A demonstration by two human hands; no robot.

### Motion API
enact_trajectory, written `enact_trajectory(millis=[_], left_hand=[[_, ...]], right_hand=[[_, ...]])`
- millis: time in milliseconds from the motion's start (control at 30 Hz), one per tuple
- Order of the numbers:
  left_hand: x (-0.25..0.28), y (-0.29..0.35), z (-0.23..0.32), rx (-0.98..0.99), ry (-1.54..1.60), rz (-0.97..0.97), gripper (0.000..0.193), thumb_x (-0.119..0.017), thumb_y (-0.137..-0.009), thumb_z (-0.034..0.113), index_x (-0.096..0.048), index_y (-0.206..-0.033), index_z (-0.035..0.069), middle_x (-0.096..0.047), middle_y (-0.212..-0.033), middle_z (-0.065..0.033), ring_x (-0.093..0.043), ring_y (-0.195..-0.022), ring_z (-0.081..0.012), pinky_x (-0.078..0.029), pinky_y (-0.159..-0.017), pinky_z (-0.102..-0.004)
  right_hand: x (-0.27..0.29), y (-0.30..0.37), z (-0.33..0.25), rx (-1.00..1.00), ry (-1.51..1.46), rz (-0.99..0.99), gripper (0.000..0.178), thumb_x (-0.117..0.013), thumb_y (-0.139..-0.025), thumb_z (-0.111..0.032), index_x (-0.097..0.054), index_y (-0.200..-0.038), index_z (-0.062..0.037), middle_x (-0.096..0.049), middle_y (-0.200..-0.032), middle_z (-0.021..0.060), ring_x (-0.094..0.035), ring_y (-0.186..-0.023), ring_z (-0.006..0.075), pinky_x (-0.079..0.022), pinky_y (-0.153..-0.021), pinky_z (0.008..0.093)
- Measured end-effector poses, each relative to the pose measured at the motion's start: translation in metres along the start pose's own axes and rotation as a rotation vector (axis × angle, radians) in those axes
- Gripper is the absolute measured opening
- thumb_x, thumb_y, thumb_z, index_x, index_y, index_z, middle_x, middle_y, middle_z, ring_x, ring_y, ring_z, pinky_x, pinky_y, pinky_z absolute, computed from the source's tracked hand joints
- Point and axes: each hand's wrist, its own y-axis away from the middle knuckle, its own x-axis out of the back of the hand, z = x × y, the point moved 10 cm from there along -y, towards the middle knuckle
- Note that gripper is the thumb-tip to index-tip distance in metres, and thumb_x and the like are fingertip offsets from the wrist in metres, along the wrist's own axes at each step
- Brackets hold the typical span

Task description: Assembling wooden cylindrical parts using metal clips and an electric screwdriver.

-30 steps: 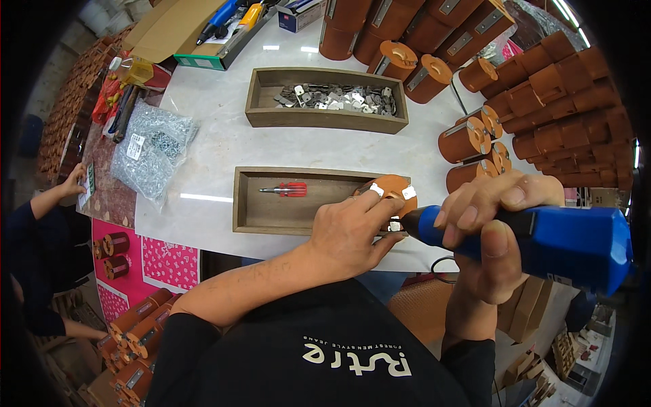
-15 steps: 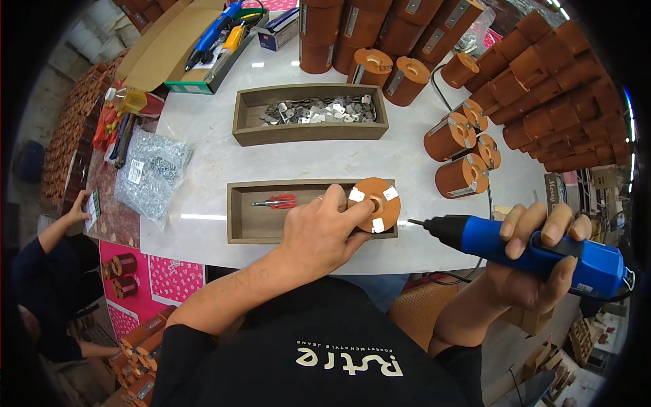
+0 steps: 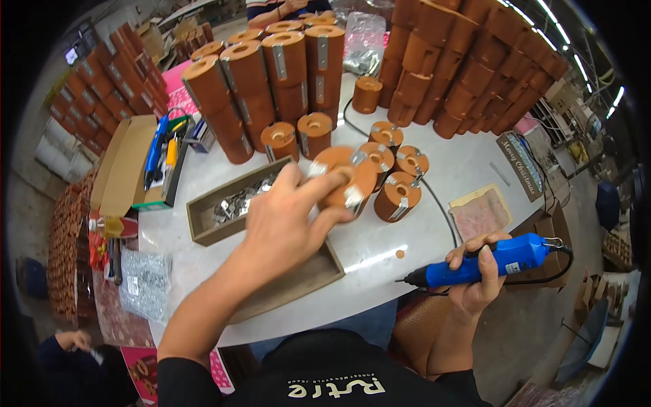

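Observation:
My left hand [image 3: 278, 220] is closed on a reddish-brown cylinder [image 3: 365, 178], a finger at its centre hole and the thumb against its side. Pale metal plates sit around the cylinder's top edge. It is held beside a group of similar cylinders [image 3: 399, 198], overlapping them in view, so I cannot tell whether it touches them. My right hand [image 3: 478, 275] grips a blue electric screwdriver [image 3: 519, 254] near the table's front edge, its black tip pointing left. Under my left forearm lies a wooden tray [image 3: 334, 266], partly hidden. Another tray [image 3: 202, 234] beyond it holds small metal plates.
Tall stacked cylinders [image 3: 285, 64] stand at the back, with more piled at the right [image 3: 468, 74]. A black cable [image 3: 441, 207] crosses the table. An open cardboard box [image 3: 112, 166] and a bubble-wrap bag [image 3: 146, 285] lie left. Another person's hand [image 3: 73, 339] shows lower left.
My left hand has lifted the cylinder off the near tray and carried it forward to the standing group. The view has swung right. The screwdriver stays in my right hand.

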Motion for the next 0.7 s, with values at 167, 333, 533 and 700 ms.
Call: enact_trajectory(millis=[167,333,533,700], left_hand=[[-0.083,-0.108,0.007,0.000,-0.012,-0.100,0.047,-0.074,-0.080,0.043,-0.067,-0.120,0.019,-0.059,-0.095,-0.0141,-0.063,-0.092,-0.0322,-0.050,-0.077,-0.0417],[-0.141,-0.170,-0.011,0.041,-0.099,-0.188,0.049,-0.072,-0.080,0.047,-0.066,-0.122,0.021,-0.062,-0.102,-0.0161,-0.063,-0.097,-0.0338,-0.050,-0.080,-0.0444],[-0.127,-0.174,-0.029,0.044,-0.029,-0.131,0.056,-0.072,-0.079,0.052,-0.064,-0.125,0.020,-0.065,-0.103,-0.0157,-0.063,-0.099,-0.0344,-0.051,-0.083,-0.0451],[-0.096,-0.138,-0.127,0.243,-0.275,-0.085,0.043,-0.068,-0.083,0.043,-0.066,-0.116,0.015,-0.065,-0.105,-0.0133,-0.065,-0.095,-0.0339,-0.052,-0.081,-0.0446]], right_hand=[[0.009,0.008,-0.008,-0.022,-0.004,0.038,0.030,-0.064,-0.083,-0.005,-0.047,-0.107,-0.0053,-0.060,-0.083,0.0156,-0.060,-0.059,0.0220,-0.056,-0.062,0.0377],[0.030,0.013,-0.006,-0.058,0.023,0.112,0.031,-0.065,-0.081,-0.003,-0.047,-0.107,-0.0047,-0.060,-0.081,0.0159,-0.060,-0.059,0.0227,-0.056,-0.061,0.0371],[0.045,0.011,0.000,-0.064,0.061,0.158,0.032,-0.064,-0.080,-0.003,-0.047,-0.107,-0.0047,-0.060,-0.081,0.0154,-0.059,-0.056,0.0224,-0.055,-0.059,0.0365],[0.049,0.016,0.009,-0.094,0.070,0.140,0.032,-0.064,-0.080,-0.004,-0.046,-0.107,-0.0045,-0.060,-0.080,0.0148,-0.058,-0.055,0.0210,-0.055,-0.059,0.0354]])
